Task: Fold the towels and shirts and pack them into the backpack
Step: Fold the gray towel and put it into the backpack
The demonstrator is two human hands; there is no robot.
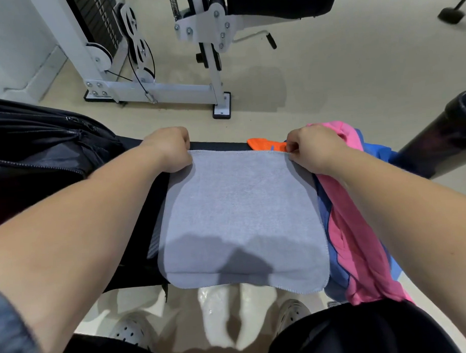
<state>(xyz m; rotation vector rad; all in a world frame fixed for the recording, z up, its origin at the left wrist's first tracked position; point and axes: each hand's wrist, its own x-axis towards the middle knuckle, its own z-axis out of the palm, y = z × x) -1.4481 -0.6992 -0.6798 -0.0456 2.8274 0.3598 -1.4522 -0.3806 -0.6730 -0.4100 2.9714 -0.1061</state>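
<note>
I see left hand (pixel 170 149) and right hand (pixel 309 150) pinching far corners of grey towel (pixel 238 215); soft, limp, light, best gripped at corners.

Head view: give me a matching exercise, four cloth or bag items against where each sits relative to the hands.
Items:
1. grey towel
2. backpack
3. pink garment
4. orange cloth

Places:
A. beyond the towel's far edge
B. under the right hand and forearm
C. held at its far corners by both hands
D. outside the left hand

Pairs: 1-C, 2-D, 3-B, 4-A
</note>
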